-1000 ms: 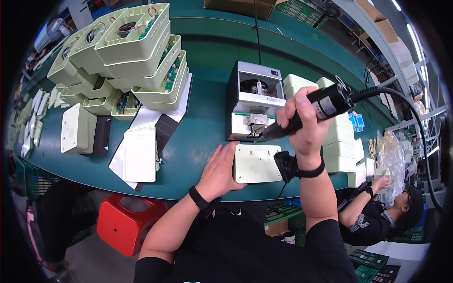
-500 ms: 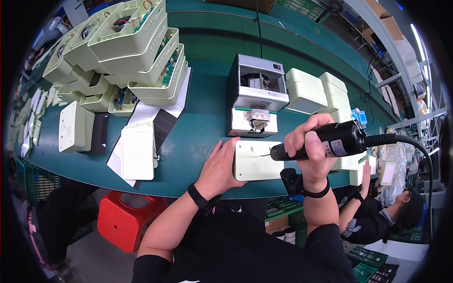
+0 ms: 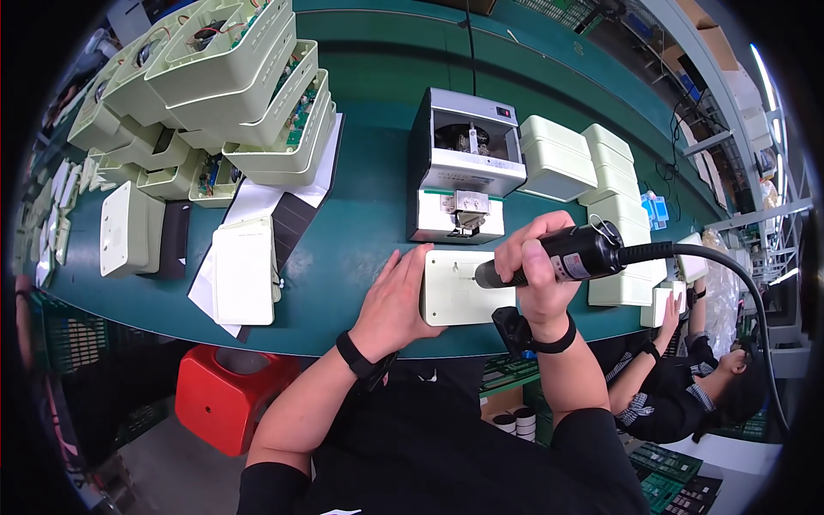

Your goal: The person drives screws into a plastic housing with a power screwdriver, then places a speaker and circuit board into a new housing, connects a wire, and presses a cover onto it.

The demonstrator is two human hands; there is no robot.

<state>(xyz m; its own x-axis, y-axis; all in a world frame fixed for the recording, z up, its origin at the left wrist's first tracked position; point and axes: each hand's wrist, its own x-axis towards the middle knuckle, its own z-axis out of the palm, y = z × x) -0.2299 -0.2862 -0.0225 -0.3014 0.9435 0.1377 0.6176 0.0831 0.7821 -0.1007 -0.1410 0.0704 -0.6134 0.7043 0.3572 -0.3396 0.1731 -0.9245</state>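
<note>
Pale green box (image 3: 446, 306); black screwdriver (image 3: 577, 255); red stool (image 3: 204, 414); green tabletop (image 3: 369, 193); silver-black machine (image 3: 468, 178)

"Where are your hands?"

"My left hand (image 3: 390, 302) lies spread against the left side of a pale casing (image 3: 459, 305), near the front edge of the tabletop (image 3: 369, 215). My right hand (image 3: 542, 285) grips a black power screwdriver (image 3: 579, 260), its bit at the casing's upper face; whether they touch, I can't tell."

"And around you?"

"Behind the casing, farther from that edge, stands a grey machine (image 3: 472, 172). Toward the tabletop's left end, open casings (image 3: 225, 99) are piled; toward the right, closed casings (image 3: 560, 165)."
</note>
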